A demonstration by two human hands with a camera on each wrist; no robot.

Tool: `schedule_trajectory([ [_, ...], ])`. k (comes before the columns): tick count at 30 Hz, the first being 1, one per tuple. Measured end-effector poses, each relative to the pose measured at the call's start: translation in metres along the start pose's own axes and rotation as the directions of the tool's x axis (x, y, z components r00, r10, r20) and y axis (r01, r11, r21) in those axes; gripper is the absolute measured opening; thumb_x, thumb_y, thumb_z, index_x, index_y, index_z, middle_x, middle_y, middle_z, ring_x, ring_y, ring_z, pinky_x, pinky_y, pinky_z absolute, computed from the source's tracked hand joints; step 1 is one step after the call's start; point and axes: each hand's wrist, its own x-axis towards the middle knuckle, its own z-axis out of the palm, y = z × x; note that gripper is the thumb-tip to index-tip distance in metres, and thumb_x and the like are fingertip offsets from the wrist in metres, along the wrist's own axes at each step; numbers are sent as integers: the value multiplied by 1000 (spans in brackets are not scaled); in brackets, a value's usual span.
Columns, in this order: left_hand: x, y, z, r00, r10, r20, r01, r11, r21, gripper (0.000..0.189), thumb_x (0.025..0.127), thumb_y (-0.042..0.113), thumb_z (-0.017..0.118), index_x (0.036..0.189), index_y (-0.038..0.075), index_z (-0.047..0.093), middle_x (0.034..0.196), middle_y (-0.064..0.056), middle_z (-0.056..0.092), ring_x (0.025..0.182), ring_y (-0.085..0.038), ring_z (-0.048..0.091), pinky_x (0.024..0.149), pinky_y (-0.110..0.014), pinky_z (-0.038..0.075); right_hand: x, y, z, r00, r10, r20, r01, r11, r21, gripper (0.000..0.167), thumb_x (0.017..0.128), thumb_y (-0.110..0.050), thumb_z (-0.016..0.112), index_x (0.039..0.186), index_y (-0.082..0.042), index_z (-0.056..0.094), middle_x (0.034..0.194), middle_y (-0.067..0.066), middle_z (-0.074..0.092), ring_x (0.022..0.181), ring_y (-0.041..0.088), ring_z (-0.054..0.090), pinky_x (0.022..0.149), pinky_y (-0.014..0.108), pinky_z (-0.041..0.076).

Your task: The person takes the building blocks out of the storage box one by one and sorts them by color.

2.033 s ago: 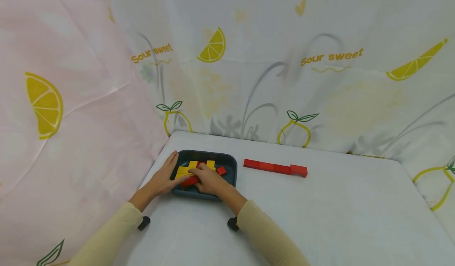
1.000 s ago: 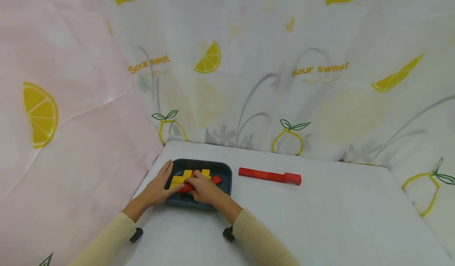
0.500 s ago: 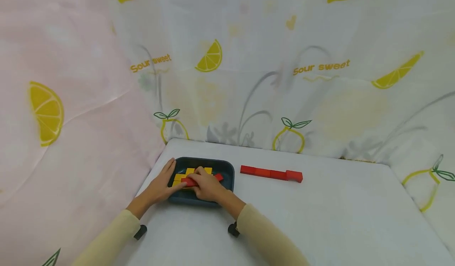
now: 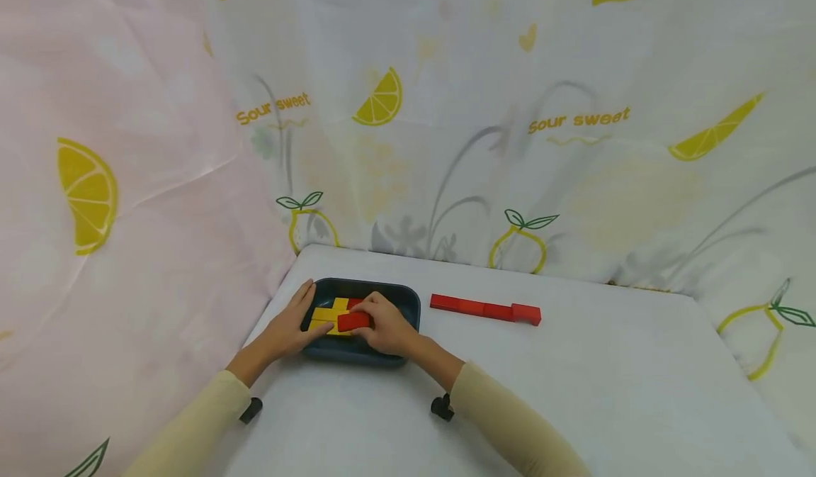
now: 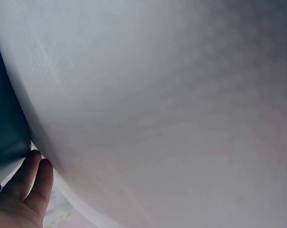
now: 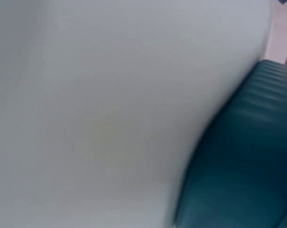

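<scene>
In the head view, a dark teal tray [image 4: 357,356] holds yellow blocks [image 4: 326,314] and red ones. My right hand [image 4: 392,327] pinches a red block [image 4: 353,321] between thumb and fingers, over the yellow blocks. At the tray's left side lies my left hand [image 4: 285,329], its fingers straight along the rim and its thumb stretched over the yellow blocks. Two left fingertips touch the tray wall [image 5: 5,109] in the left wrist view. The right wrist view shows mostly the tray's outer wall [image 6: 238,161] and white cloth.
Several red blocks [image 4: 472,307] form a row on the white table [image 4: 542,385] to the right of the tray; the rightmost sits slightly askew. A printed lemon curtain [image 4: 446,144] hangs behind, and a pink cloth [image 4: 159,250] rises on the left.
My right hand has lifted the red block from among the others and shifted right and slightly up with it. The left hand stays on the tray's rim; the head view has shifted a little.
</scene>
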Motion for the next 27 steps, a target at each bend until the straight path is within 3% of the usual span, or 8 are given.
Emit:
schedule_trajectory([
  [6,0,-1,-4,1000,4,-4,-4,1000,-14,105,89,67,55,159,3,8,167,-17,3,149,-40,21,115,-64,26,-15,5,-23,1000,-11,-29,10,999,-35,35,89,-19,74,122,-8,68,107,5,60,95,15,56,85,22,54],
  [14,-2,0,0,1000,-1,-2,1,1000,-17,105,90,65,56,158,2,8,166,-18,3,149,-41,20,115,-64,25,-32,12,-42,998,15,-66,-14,1000,21,37,87,-26,77,119,-9,71,106,4,55,92,14,53,75,19,51],
  [20,1,0,4,1000,8,-7,-8,1000,-25,105,90,66,56,159,3,9,167,-17,4,149,-40,21,115,-64,26,-49,17,-56,989,93,-111,-91,996,18,34,86,-23,77,118,-11,72,98,1,43,87,11,44,66,19,42],
  [27,-4,2,1,1000,2,-13,-2,1000,-16,105,90,65,56,158,1,8,166,-19,4,148,-43,22,114,-65,26,-65,31,-71,985,136,-105,-135,991,12,33,82,-15,80,114,-9,73,96,1,46,83,12,44,61,19,42],
])
